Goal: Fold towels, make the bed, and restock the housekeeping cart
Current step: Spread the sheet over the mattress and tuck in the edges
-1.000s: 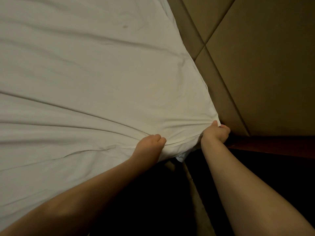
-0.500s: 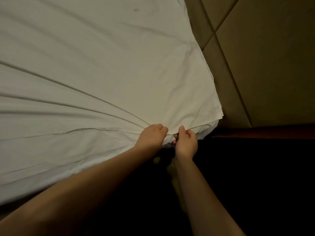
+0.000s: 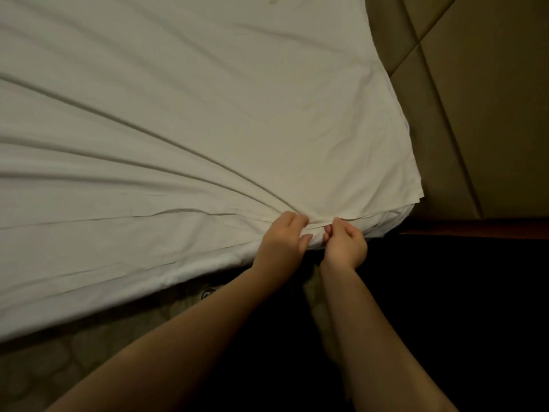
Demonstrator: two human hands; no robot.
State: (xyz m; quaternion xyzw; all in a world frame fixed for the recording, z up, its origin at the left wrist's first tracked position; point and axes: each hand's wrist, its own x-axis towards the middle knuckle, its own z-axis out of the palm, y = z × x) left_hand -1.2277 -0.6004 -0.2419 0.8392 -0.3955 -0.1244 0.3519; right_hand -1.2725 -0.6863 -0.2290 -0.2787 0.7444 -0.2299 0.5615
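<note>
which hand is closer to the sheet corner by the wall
Right. The right hand pinches the sheet nearer its corner; the left hand grips it alongside, farther off.

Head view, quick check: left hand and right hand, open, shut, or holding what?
Left hand: fingers curled, gripping the gathered edge of the white fabric bed sheet.
Right hand: pinching the same sheet edge, right beside the left.

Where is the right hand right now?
In the head view, the right hand is just right of centre, pinching the edge of the white sheet beside the left hand, near the padded wall.
</note>
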